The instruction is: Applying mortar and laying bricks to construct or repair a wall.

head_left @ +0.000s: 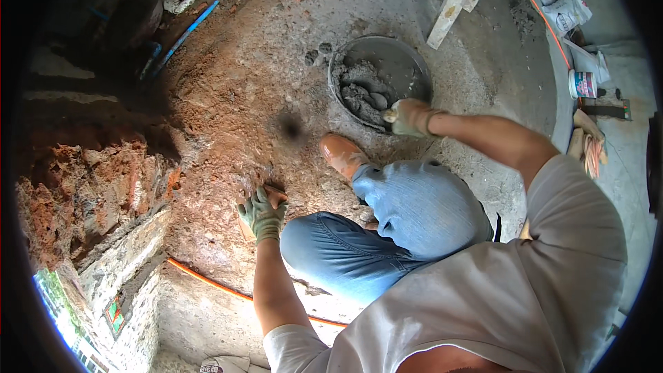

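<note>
Left hand (262,215): fingers grasping one brick (277,196)
Right hand (413,118): fingers grasping one trowel (379,101)
Mortar tub (334,91): one
Labelled pail (583,85): one

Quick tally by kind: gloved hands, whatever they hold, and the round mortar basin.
Gloved hands (left hand, right hand): 2
Brick in the left hand: 1
Trowel in the right hand: 1
Mortar basin: 1
Total: 5

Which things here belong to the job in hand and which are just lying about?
In use:
brick (left hand)
trowel (right hand)
mortar
round basin

Apparently lying about:
blue pipe
orange cable or hose
wooden plank
labelled white tub
</note>
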Demonstrator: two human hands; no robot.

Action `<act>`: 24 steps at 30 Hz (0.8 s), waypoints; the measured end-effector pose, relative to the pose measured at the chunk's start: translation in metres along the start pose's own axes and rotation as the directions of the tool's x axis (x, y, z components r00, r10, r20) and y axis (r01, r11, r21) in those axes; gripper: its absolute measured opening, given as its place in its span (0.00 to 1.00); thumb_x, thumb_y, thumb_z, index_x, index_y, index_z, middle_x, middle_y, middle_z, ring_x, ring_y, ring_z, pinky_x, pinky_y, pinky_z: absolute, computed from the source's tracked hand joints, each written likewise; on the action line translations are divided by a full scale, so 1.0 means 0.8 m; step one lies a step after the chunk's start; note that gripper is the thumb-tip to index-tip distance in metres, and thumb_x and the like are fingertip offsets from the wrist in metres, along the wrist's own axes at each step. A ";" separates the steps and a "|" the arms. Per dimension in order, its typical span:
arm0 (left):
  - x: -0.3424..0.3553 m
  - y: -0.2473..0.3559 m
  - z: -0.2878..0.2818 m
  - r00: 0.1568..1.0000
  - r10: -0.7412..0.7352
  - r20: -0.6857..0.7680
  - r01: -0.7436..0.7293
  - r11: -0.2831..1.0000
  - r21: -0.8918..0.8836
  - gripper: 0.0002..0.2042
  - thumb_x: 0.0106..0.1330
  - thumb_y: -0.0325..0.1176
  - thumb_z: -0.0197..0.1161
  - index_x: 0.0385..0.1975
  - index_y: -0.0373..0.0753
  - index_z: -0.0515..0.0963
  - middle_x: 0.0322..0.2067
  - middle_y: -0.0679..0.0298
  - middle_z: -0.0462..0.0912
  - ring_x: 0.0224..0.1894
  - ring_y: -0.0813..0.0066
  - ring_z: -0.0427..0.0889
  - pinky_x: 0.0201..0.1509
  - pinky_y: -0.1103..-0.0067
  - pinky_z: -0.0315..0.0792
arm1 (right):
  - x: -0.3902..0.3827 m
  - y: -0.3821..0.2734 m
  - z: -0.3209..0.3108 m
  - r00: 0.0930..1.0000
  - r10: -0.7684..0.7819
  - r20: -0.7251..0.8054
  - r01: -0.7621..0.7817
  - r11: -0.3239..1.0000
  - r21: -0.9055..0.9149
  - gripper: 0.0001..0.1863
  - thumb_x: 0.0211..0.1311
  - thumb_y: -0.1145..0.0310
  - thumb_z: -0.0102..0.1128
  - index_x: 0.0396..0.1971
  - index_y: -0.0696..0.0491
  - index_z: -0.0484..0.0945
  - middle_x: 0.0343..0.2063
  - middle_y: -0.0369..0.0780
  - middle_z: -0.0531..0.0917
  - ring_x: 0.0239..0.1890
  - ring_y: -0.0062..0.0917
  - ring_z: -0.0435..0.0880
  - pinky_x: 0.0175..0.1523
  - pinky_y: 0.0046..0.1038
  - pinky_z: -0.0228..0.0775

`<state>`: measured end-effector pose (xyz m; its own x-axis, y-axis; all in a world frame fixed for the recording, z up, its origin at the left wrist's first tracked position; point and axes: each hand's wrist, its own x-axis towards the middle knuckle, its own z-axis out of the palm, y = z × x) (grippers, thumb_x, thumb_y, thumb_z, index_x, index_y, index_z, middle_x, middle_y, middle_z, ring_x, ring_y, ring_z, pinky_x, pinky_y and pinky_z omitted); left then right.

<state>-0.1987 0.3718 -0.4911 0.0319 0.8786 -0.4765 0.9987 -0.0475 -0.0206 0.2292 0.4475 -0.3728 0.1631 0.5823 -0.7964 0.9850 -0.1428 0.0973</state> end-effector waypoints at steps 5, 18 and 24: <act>-0.003 -0.004 0.008 1.000 -0.004 0.019 0.004 1.000 -0.021 0.47 0.43 0.59 0.73 0.66 0.46 0.64 0.58 0.59 0.76 0.63 0.60 0.71 0.73 0.57 0.49 | 0.021 0.024 0.024 0.931 -0.266 0.250 -0.147 0.352 0.924 0.11 0.64 0.67 0.56 0.22 0.51 0.78 0.17 0.34 0.76 0.20 0.21 0.78 0.23 0.26 0.67; -0.002 -0.008 0.025 1.000 -0.006 -0.029 0.006 1.000 -0.019 0.48 0.43 0.60 0.72 0.67 0.47 0.63 0.57 0.59 0.76 0.62 0.58 0.71 0.74 0.56 0.47 | -0.036 0.087 -0.012 0.824 -0.541 0.166 -0.431 -0.410 0.804 0.06 0.63 0.72 0.61 0.37 0.56 0.77 0.13 0.30 0.70 0.08 0.09 0.63 0.12 0.12 0.56; 0.001 -0.007 0.018 1.000 -0.012 -0.023 0.011 1.000 -0.024 0.47 0.42 0.60 0.72 0.65 0.49 0.65 0.57 0.59 0.77 0.63 0.58 0.71 0.74 0.57 0.47 | -0.020 0.107 -0.107 0.972 0.173 0.161 -0.232 0.830 0.507 0.10 0.60 0.66 0.63 0.33 0.58 0.82 0.23 0.42 0.84 0.22 0.28 0.84 0.24 0.30 0.76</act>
<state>-0.2049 0.3657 -0.5038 0.0212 0.8898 -0.4558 0.9996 -0.0262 -0.0047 0.3157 0.4944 -0.3005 0.3200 0.4120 -0.8531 0.7510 -0.6593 -0.0368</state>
